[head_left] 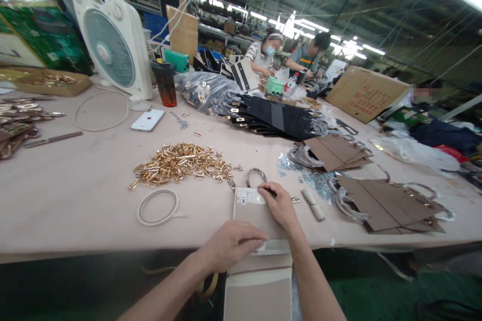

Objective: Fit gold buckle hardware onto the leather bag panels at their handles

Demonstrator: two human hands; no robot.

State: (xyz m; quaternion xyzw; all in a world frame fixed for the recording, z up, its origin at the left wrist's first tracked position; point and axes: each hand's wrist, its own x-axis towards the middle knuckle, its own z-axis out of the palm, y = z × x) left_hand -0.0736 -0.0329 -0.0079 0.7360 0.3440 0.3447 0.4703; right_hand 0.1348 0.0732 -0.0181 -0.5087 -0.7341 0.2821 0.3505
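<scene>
A brown handbag piece [248, 213] with a pale border lies at the table's front edge, and its lower part hangs over the edge. A wrapped looped handle [257, 176] rises behind its top, and small metal clasps stick out on both sides. My right hand [280, 207] has its fingers closed at the top edge, beside a clear strip with metal fittings [248, 197]. Over the lower part, my left hand [233, 245] pinches thumb and fingers together around something small and whitish, too small to name.
A heap of gold metal fittings [183, 163] and a roll of tape [157, 207] lie to the left. Stacked brown bag pieces [391, 205] are on the right. Farther back stand a fan [109, 42], a phone [147, 120], a dark cup [164, 83] and black panels [274, 115]. People sit beyond.
</scene>
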